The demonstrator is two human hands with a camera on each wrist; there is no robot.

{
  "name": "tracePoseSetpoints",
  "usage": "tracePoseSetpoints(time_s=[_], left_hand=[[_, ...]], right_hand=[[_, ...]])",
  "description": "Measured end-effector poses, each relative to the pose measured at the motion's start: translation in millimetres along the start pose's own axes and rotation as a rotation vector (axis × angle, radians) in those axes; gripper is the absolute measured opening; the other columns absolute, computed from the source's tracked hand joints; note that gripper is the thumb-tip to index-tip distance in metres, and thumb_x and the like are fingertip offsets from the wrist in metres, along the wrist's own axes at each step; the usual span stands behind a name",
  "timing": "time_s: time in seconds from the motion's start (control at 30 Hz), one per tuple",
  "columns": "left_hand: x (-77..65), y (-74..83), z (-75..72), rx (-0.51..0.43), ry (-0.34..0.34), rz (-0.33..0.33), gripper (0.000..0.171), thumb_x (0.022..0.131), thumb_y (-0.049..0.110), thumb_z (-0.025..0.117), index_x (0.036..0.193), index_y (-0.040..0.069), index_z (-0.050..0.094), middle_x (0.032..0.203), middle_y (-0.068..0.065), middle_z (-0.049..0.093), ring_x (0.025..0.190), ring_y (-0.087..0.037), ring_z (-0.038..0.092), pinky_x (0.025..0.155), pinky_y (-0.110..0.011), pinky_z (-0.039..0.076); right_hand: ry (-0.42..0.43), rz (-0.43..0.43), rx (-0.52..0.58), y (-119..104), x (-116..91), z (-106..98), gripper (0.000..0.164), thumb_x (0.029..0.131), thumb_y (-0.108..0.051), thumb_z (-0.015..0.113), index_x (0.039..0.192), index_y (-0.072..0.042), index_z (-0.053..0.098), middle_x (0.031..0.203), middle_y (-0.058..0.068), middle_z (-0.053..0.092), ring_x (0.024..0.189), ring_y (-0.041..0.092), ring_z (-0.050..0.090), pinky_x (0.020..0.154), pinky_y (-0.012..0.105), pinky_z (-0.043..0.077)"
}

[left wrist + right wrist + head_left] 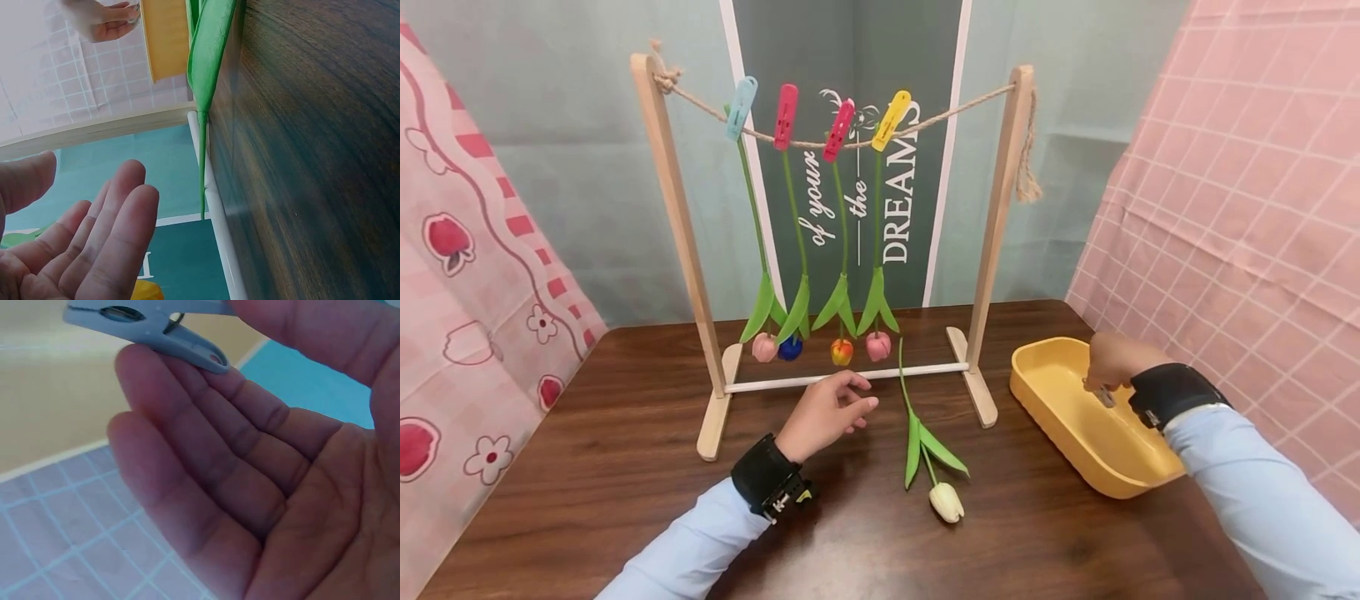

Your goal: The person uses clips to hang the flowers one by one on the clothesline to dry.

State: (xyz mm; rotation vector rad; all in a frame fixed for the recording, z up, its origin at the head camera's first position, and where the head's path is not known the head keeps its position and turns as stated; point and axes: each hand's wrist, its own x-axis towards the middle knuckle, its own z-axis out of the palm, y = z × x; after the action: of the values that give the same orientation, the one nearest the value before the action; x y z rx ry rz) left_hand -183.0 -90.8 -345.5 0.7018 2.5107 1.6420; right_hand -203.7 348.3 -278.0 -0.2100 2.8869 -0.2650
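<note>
My right hand [1118,363] is over the yellow bin [1063,446], pinching a light grey clothespin [147,324] between thumb and fingers. In the right wrist view the other fingers curve loosely below the clip. My left hand [829,415] hovers near the rack's white crossbar [917,372], fingers relaxed and holding nothing. To the right of it, a white tulip [946,502] with green leaves lies on the table, its bloom towards me. Several tulips hang upside down from a rope [958,108], held by a blue clothespin [742,108], two red ones and a yellow clothespin [891,121].
The rack's wooden posts [1000,217] stand on flat feet [973,383] on the dark wood table [850,550]. A pink hanging tulip [878,346] and an orange one [842,352] dangle near the crossbar. Patterned cloths border both sides.
</note>
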Motion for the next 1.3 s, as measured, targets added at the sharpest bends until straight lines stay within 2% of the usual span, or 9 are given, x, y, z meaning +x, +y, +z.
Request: tracePoseSetpoints(time_s=[0.27,0.37,0.53,0.73,0.87,1.07,1.3], left_hand=[[2.0,-2.4,1.2,-0.002,-0.014,-0.019,0.032,0.092,0.021,0.07,0.112,-0.003,0.061,0.077,-0.005,0.067,0.071,-0.035,0.069,0.058,-0.032,0.055],[5.7,-3.7,3.4,-0.011,-0.027,-0.039,0.034,0.092,0.022,0.07,0.113,-0.003,0.061,0.08,-0.01,0.068,0.072,-0.035,0.069,0.059,-0.033,0.056],[12.8,-5.7,9.5,-0.033,-0.051,-0.077,0.036,0.091,0.021,0.071,0.112,-0.005,0.06,0.089,-0.021,0.069,0.075,-0.035,0.069,0.06,-0.038,0.057],[21.0,-5.3,20.6,-0.033,-0.078,-0.13,0.035,0.09,0.02,0.072,0.111,-0.005,0.06,0.092,-0.023,0.068,0.075,-0.035,0.069,0.059,-0.039,0.057],[28.0,-7.4,28.5,-0.06,-0.08,-0.163,0.032,0.089,0.015,0.072,0.11,-0.006,0.059,0.091,-0.022,0.067,0.076,-0.035,0.069,0.061,-0.037,0.057],[38.3,-12.5,37.7,-0.117,-0.073,-0.237,0.036,0.089,0.011,0.071,0.114,-0.01,0.056,0.092,-0.022,0.066,0.079,-0.035,0.069,0.063,-0.037,0.057],[46.9,-12.7,44.5,-0.137,-0.069,-0.292,0.037,0.089,0.009,0.071,0.116,-0.01,0.054,0.092,-0.024,0.064,0.078,-0.035,0.07,0.062,-0.037,0.057]], right_hand=[[0.097,-0.055,0.02,-13,-5,-13,0.028,0.08,-0.016,0.07,0.053,-0.009,0.066,0.052,-0.004,0.057,0.051,0.013,0.046,0.052,0.028,0.035],[0.172,-0.042,0.029,-19,-7,-17,0.026,0.08,-0.018,0.072,0.055,-0.01,0.066,0.055,-0.004,0.058,0.055,0.015,0.048,0.054,0.03,0.038],[0.287,-0.019,0.06,-31,-9,-26,0.026,0.082,-0.021,0.072,0.058,-0.01,0.067,0.059,-0.003,0.057,0.059,0.018,0.046,0.054,0.032,0.035],[0.409,-0.016,0.116,-49,-12,-32,0.022,0.084,-0.022,0.072,0.068,-0.007,0.068,0.066,0.002,0.063,0.061,0.021,0.05,0.053,0.034,0.037],[0.498,-0.021,0.133,-60,-12,-33,0.022,0.084,-0.024,0.073,0.077,-0.004,0.068,0.071,0.006,0.064,0.065,0.025,0.055,0.056,0.035,0.041],[0.625,-0.051,0.176,-75,-13,-30,0.03,0.084,-0.024,0.075,0.089,0.004,0.067,0.079,0.014,0.067,0.072,0.03,0.061,0.061,0.038,0.044],[0.699,-0.098,0.221,-91,-16,-25,0.027,0.085,-0.025,0.075,0.088,0.0,0.067,0.08,0.013,0.069,0.073,0.028,0.064,0.064,0.038,0.045]])
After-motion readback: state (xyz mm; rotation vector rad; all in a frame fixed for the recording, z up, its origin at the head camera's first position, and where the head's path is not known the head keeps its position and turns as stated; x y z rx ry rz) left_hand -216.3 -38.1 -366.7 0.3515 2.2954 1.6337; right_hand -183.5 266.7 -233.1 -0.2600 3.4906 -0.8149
